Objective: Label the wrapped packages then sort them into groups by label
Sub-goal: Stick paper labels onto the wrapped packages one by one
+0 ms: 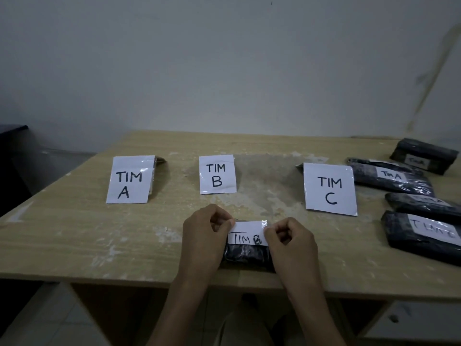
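A black wrapped package (245, 255) lies near the table's front edge. A white label reading TIM B (247, 233) lies on its top. My left hand (203, 236) pinches the label's left end and my right hand (290, 242) pinches its right end. Three white signs stand in a row behind: TIM A (128, 179) at the left, TIM B (217, 174) in the middle, TIM C (329, 189) at the right. Several black packages with white labels lie at the far right, the nearest one (421, 234) partly cut off by the frame edge.
The wooden table (74, 233) has a worn pale patch in its middle. A plain wall stands behind it. A dark piece of furniture (12, 156) is at the far left. The table's front edge runs just below my wrists.
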